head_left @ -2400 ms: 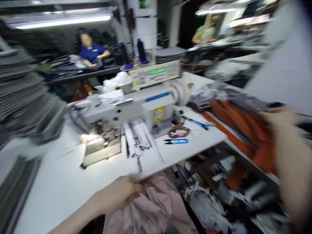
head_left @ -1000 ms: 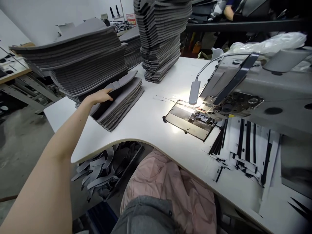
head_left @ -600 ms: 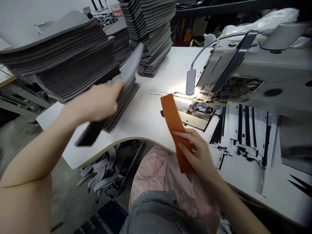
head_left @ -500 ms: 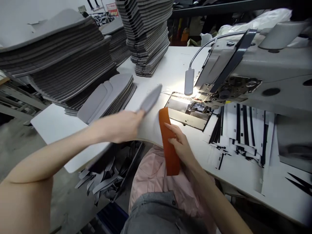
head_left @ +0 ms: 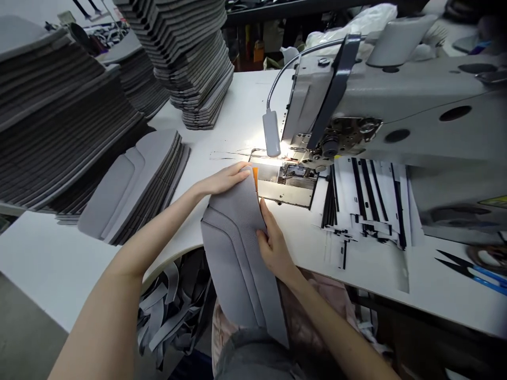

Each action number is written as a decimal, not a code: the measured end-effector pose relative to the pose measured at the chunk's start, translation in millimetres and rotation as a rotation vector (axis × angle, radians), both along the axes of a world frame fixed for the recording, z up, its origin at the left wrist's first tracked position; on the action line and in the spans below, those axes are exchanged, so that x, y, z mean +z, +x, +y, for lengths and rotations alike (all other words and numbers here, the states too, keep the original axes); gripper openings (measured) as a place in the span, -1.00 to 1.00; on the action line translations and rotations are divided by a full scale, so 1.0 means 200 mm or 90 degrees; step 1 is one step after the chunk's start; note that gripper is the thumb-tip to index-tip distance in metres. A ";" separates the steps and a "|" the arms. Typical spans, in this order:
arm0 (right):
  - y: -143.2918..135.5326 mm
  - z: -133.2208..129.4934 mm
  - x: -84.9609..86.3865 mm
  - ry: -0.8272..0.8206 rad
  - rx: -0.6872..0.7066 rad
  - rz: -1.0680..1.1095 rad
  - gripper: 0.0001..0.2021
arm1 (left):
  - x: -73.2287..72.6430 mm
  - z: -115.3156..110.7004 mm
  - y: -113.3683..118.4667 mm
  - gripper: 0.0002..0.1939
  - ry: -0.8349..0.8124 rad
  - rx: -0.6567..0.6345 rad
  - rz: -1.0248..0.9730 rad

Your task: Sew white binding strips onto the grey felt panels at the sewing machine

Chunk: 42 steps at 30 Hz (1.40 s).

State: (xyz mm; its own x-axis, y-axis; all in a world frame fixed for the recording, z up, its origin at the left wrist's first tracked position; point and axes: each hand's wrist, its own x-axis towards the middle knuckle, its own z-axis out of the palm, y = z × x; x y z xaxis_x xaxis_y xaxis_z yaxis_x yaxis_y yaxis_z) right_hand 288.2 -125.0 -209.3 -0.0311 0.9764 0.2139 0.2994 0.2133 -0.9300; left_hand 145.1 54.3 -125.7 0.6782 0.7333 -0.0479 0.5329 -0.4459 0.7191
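Observation:
A grey padded fabric panel (head_left: 233, 253) with curved stitched seams hangs over the table's front edge toward my lap. My left hand (head_left: 226, 180) pinches its upper end, thumb on top. My right hand (head_left: 275, 250) is closed on the panel's right edge, thumb on its face. Of the orange strip (head_left: 255, 177), only a narrow piece shows beside the panel's top right edge; the panel hides the rest. Just beyond my hands is the sewing machine's metal plate (head_left: 283, 192), lit by a small lamp (head_left: 271, 133).
Tall stacks of grey panels (head_left: 198, 79) stand at the back, and a lower stack (head_left: 134, 184) lies left. The sewing machine (head_left: 396, 100) fills the right. Black and white strips (head_left: 364, 195) and blue-handled snips (head_left: 471, 269) lie on the table. Grey offcuts (head_left: 170, 306) hang below.
My left hand has brought the grey panel over the orange strip, now mostly covered. My right hand has moved onto the panel's right edge. The view has shifted to the right.

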 end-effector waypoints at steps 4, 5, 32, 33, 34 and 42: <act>0.02 0.00 0.02 -0.051 -0.057 -0.062 -0.31 | -0.03 0.13 0.04 -0.55 -0.134 -0.045 -0.110; 0.04 0.01 0.03 -0.059 -0.066 -0.104 -0.33 | -0.05 0.14 0.06 -0.56 -0.132 -0.024 -0.125; 0.18 0.06 0.06 -0.119 -0.068 -0.223 -0.48 | -0.33 0.26 0.35 -0.63 -0.187 0.113 -0.068; 0.18 0.06 0.06 -0.119 -0.073 -0.220 -0.48 | -0.33 0.27 0.37 -0.63 -0.195 0.120 -0.074; 0.19 0.06 0.06 -0.119 -0.076 -0.218 -0.48 | -0.33 0.27 0.39 -0.64 -0.199 0.126 -0.078; 0.22 0.08 0.06 -0.093 -0.105 -0.212 -0.51 | -0.38 0.34 0.47 -0.71 -0.125 0.099 0.003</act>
State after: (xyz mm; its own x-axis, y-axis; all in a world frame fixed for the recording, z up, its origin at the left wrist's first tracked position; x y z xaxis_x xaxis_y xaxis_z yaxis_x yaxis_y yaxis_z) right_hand 332.9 -109.6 -197.8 0.0846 0.9934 0.0770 0.6089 0.0096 -0.7932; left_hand 239.6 123.3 -201.5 0.5576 0.8051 -0.2024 0.5878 -0.2108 0.7810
